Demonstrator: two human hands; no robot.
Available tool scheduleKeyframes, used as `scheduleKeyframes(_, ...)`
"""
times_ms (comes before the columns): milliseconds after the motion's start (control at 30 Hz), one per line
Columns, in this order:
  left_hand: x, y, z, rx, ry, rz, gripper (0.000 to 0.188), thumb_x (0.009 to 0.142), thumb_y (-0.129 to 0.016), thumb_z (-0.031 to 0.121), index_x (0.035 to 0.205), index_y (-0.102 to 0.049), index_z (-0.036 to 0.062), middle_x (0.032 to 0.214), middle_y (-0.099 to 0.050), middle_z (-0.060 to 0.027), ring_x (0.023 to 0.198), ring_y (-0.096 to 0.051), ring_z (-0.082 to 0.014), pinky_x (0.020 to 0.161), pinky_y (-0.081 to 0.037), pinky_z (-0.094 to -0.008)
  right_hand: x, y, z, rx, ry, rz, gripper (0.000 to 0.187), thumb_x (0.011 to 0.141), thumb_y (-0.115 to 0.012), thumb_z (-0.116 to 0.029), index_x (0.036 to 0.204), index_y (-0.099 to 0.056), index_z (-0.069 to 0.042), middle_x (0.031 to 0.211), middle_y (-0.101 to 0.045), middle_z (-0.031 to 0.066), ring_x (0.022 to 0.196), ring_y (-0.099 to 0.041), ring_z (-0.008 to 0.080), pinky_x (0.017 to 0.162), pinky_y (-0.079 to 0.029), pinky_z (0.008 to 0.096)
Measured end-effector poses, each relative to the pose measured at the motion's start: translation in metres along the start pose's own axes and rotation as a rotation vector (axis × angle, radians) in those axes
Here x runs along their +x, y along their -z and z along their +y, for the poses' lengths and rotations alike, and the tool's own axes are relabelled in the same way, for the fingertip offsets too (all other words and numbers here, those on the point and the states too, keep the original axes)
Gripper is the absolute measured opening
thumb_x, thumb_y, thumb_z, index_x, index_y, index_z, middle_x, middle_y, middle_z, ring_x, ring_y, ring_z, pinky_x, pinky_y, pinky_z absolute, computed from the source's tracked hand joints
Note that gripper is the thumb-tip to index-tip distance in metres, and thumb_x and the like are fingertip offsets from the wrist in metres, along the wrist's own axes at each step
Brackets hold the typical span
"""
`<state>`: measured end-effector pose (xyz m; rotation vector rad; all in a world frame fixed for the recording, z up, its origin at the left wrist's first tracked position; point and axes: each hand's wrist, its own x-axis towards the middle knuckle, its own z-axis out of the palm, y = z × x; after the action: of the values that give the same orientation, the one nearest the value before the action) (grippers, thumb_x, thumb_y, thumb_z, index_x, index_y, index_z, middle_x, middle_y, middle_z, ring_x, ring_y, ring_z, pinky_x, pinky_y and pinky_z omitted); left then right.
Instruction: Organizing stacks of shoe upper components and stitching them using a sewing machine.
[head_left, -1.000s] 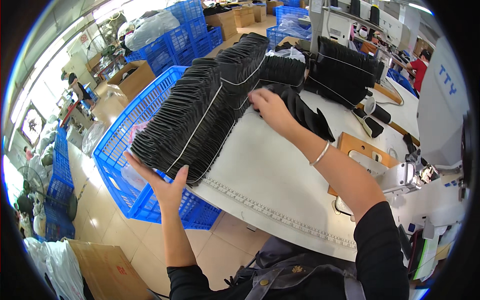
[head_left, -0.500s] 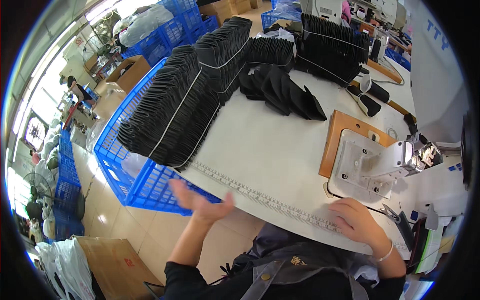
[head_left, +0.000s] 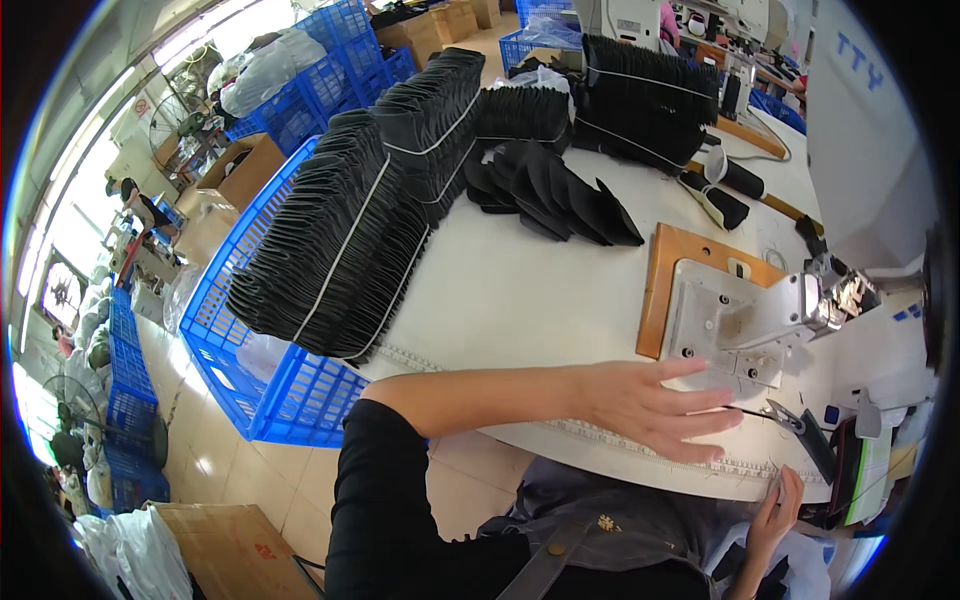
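Note:
My left hand (head_left: 655, 408) stretches across the white table (head_left: 500, 310), its fingers spread and nothing held in them. It hovers between the sewing machine's metal plate and arm (head_left: 785, 315) and the printed ruler strip (head_left: 590, 435) along the near edge. At the right end of that edge, my right hand (head_left: 778, 508) has its fingers curled close together; whatever they pinch is too small to make out. A metal snipping tool (head_left: 787, 416) lies just beyond it. Loose black folded pieces (head_left: 555, 190) lie fanned out farther back.
Banded stacks of black pieces (head_left: 340, 230) line the table's left side, with another stack (head_left: 650, 100) at the back. A blue crate (head_left: 300, 400) stands against the left edge. A wooden board (head_left: 655, 290) borders the machine plate. Cardboard (head_left: 230, 545) lies at lower left.
My left hand has swung from beyond the table's left edge across to the machine side. My right hand has drawn back from the ruler to the right end of the near edge.

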<state>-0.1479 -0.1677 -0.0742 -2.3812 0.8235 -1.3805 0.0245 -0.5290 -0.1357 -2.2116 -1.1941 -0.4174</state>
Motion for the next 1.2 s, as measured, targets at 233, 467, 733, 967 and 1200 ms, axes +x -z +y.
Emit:
scheduleKeyframes(233, -0.074, -0.001, 0.019, -0.369, 0.325, -0.113, 0.044, 0.075, -0.070, 0.025, 0.117, -0.061, 0.0159, 0.139, -0.044, -0.0151, 0.128, -0.041, -0.0350, 0.106, -0.030, -0.0559, 0.010, -0.039, 0.012, 0.011, 0.121, 0.326, 0.038, 0.081, -0.046, -0.015, 0.107, -0.060, 0.008, 0.100, -0.061, 0.0277, 0.087, -0.061, 0.0397, 0.077, -0.050, 0.0441)
scheduleKeyframes(467, -0.080, -0.006, 0.012, -0.373, 0.391, -0.135, 0.053, 0.081, -0.060, 0.021, 0.127, -0.043, 0.0018, 0.135, -0.040, -0.0284, 0.127, -0.035, -0.0481, 0.105, -0.027, -0.0603, 0.016, -0.041, 0.001, -0.004, 0.153, 0.484, 0.036, 0.066, -0.056, 0.000, 0.100, -0.063, 0.002, 0.098, -0.064, 0.0182, 0.082, -0.063, 0.0341, 0.070, -0.054, 0.0405)
scheduleKeyframes(733, -0.050, 0.014, 0.025, 0.054, 0.358, -0.208, 0.047, 0.081, -0.063, 0.015, 0.121, -0.048, -0.0038, 0.124, -0.049, -0.0277, 0.116, -0.048, -0.0451, 0.095, -0.041, -0.0547, -0.073, 0.014, 0.023, -0.036, 0.158, 0.446, 0.024, 0.067, -0.060, -0.002, 0.091, -0.059, -0.004, 0.096, -0.060, 0.0105, 0.087, -0.058, 0.0297, 0.078, -0.047, 0.0410)
scheduleKeyframes(967, 0.038, -0.028, 0.097, -0.267, 0.190, -0.103, 0.044, 0.086, -0.052, 0.006, 0.126, -0.037, -0.0035, 0.132, -0.042, -0.0263, 0.120, -0.043, -0.0448, 0.100, -0.037, -0.0521, -0.337, 0.030, 0.188, -0.187, -1.413, 0.272, 0.025, 0.083, -0.052, -0.022, 0.093, -0.062, -0.002, 0.095, -0.063, 0.0208, 0.092, -0.061, 0.0376, 0.079, -0.049, 0.0431)
scheduleKeyframes(1200, 0.203, -0.166, 0.260, -1.509, 0.256, -0.742, 0.033, 0.083, -0.061, 0.003, 0.115, -0.057, -0.0014, 0.113, -0.062, -0.0145, 0.106, -0.060, -0.0257, 0.095, -0.045, -0.0335, -0.427, -0.037, 0.210, 0.936, -1.864, -0.023, 0.067, 0.095, -0.037, -0.053, 0.141, -0.037, -0.005, 0.138, -0.045, 0.0236, 0.123, -0.046, 0.0439, 0.097, -0.039, 0.0591)
